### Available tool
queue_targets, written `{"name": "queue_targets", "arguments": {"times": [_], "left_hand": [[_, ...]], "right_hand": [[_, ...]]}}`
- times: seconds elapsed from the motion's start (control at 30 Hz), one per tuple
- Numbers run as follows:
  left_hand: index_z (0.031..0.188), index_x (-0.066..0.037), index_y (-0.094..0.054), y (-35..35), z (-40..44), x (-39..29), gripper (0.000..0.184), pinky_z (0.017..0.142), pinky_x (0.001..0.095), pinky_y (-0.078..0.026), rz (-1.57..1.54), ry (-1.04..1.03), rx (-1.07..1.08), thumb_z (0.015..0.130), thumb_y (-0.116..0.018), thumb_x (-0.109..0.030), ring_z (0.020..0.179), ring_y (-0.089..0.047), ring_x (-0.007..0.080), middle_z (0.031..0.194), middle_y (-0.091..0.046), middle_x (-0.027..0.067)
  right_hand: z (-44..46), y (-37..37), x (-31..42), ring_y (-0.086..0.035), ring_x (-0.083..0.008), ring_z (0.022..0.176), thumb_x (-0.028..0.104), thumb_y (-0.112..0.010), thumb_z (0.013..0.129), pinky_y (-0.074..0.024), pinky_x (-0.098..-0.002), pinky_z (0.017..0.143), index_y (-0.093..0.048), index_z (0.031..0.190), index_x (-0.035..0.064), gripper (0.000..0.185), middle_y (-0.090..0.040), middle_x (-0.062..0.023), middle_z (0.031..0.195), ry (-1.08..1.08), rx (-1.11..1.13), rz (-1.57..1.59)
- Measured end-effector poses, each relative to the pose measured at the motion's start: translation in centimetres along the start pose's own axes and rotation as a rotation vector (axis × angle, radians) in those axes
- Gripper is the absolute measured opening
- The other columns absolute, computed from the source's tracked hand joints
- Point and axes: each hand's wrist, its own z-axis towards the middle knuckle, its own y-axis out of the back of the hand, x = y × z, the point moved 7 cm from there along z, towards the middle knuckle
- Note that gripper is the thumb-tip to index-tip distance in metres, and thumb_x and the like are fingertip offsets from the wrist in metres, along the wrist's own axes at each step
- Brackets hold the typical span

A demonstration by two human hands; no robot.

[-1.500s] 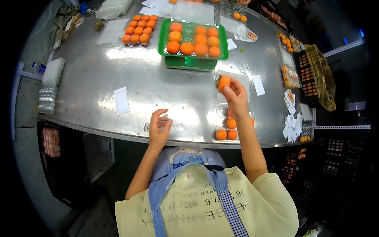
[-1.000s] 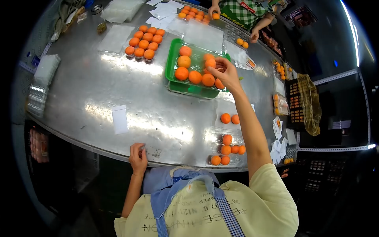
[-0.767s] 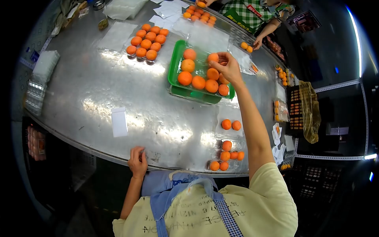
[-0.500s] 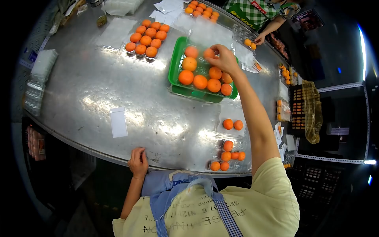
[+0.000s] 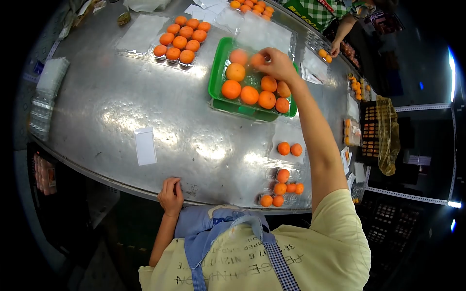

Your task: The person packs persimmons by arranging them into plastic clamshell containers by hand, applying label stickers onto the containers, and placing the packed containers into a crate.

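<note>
My right hand reaches over a green basket, its fingers closed on an orange at the far side. A clear plastic clamshell box sits in the basket, with its lid folded back. Several oranges lie inside it, along the left and near sides, among them a front orange. By the table's near edge, my left hand rests with curled fingers and nothing visible in them. A white card lies on the metal table beyond it.
A filled box of oranges stands at the back left. Loose oranges lie at the near right. Stacked clear boxes stand at the left edge. Across the table, a co-worker's hand is beside more oranges.
The view has shifted slightly. My right hand stays over the clamshell box with the orange in its fingers, and my left hand has hardly moved.
</note>
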Motion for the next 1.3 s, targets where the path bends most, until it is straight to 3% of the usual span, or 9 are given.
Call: {"name": "queue_targets", "arguments": {"times": [0.4, 0.5, 0.67, 0.73, 0.8, 0.93, 0.97, 1.03, 1.3], "left_hand": [[0.091, -0.005, -0.065, -0.2, -0.1, 0.1, 0.011, 0.055, 0.0299, -0.049, 0.018, 0.039, 0.031, 0.083, -0.063, 0.001, 0.068, -0.065, 0.0219, 0.091, -0.064, 0.0087], [0.104, -0.005, -0.063, -1.0, -0.4, 1.6, 0.018, 0.059, 0.0288, -0.051, -0.239, 0.330, 0.154, 0.086, -0.061, -0.002, 0.079, -0.065, 0.0180, 0.102, -0.065, 0.0097], [0.141, -0.006, -0.034, -4.6, 4.7, -6.1, 0.051, 0.080, 0.0378, -0.054, -1.360, 0.658, 0.482, 0.099, -0.048, -0.033, 0.099, -0.062, 0.0275, 0.132, -0.048, 0.0177], [0.142, -0.006, -0.032, -6.0, 6.9, -10.2, 0.056, 0.086, 0.0392, -0.052, -1.526, 0.627, 0.611, 0.100, -0.041, -0.043, 0.108, -0.059, 0.0279, 0.134, -0.044, 0.0174], [0.136, -0.005, -0.039, -7.5, 7.4, -11.4, 0.051, 0.079, 0.0362, -0.051, -1.574, 0.774, 0.614, 0.100, -0.041, -0.041, 0.099, -0.060, 0.0247, 0.124, -0.052, 0.0148], [0.126, -0.005, -0.048, -9.5, 6.8, -11.1, 0.042, 0.069, 0.0319, -0.049, -1.502, 0.853, 0.652, 0.101, -0.042, -0.038, 0.086, -0.058, 0.0200, 0.109, -0.059, 0.0109], [0.126, -0.005, -0.048, -9.6, 6.3, -10.8, 0.041, 0.070, 0.0319, -0.049, -1.481, 0.857, 0.658, 0.101, -0.043, -0.037, 0.086, -0.058, 0.0200, 0.109, -0.059, 0.0109], [0.126, -0.006, -0.048, -9.7, 5.4, -10.3, 0.039, 0.070, 0.0315, -0.049, -1.427, 0.872, 0.672, 0.100, -0.044, -0.035, 0.086, -0.058, 0.0196, 0.109, -0.058, 0.0108], [0.125, -0.007, -0.048, -10.4, 2.9, -6.8, 0.035, 0.069, 0.0307, -0.050, -1.325, 0.945, 0.650, 0.099, -0.048, -0.031, 0.084, -0.059, 0.0192, 0.109, -0.058, 0.0110]], "right_hand": [[-1.4, 5.8, -2.8, -0.063, -0.0161, 0.091, 0.031, -0.077, 0.076, -0.0508, -0.0306, 0.082, -0.064, 0.111, 0.0005, 0.049, -0.068, -0.0077, 0.099, -0.091, -0.111, 0.319], [-4.6, 7.1, 1.0, -0.065, -0.0207, 0.092, 0.028, -0.077, 0.072, -0.0510, -0.0327, 0.082, -0.065, 0.107, 0.0004, 0.046, -0.068, -0.0102, 0.096, -0.015, -0.142, 0.436], [-14.0, 1.4, 14.9, -0.061, -0.0255, 0.091, 0.021, -0.077, 0.068, -0.0464, -0.0368, 0.080, -0.062, 0.104, 0.0063, 0.042, -0.063, -0.0095, 0.098, 0.391, 0.318, 0.388], [-16.8, -0.9, 17.4, -0.061, -0.0261, 0.091, 0.025, -0.076, 0.069, -0.0422, -0.0380, 0.087, -0.063, 0.102, 0.0082, 0.039, -0.063, -0.0077, 0.098, 0.520, 0.308, 0.344], [-17.5, -1.9, 17.6, -0.061, -0.0259, 0.092, 0.026, -0.076, 0.071, -0.0450, -0.0381, 0.084, -0.063, 0.104, 0.0075, 0.040, -0.064, -0.0080, 0.099, 0.524, 0.325, 0.325], [-12.1, 2.3, 9.0, -0.062, -0.0286, 0.096, 0.030, -0.074, 0.076, -0.0494, -0.0379, 0.082, -0.064, 0.109, 0.0050, 0.042, -0.064, -0.0112, 0.105, 0.026, 0.145, 0.467], [-10.5, 3.4, 5.1, -0.062, -0.0312, 0.098, 0.032, -0.072, 0.078, -0.0508, -0.0374, 0.083, -0.064, 0.110, 0.0037, 0.044, -0.064, -0.0131, 0.109, -0.166, 0.021, 0.434], [-8.1, 4.9, -1.7, -0.061, -0.0319, 0.102, 0.033, -0.068, 0.081, -0.0496, -0.0397, 0.086, -0.063, 0.114, 0.0041, 0.044, -0.064, -0.0142, 0.112, -0.183, -0.223, 0.093], [-5.2, 1.4, -9.0, -0.065, -0.0302, 0.097, 0.045, -0.071, 0.076, -0.0505, -0.0401, 0.082, -0.063, 0.116, 0.0056, 0.056, -0.066, -0.0166, 0.108, -0.295, 0.098, -0.078]]}}
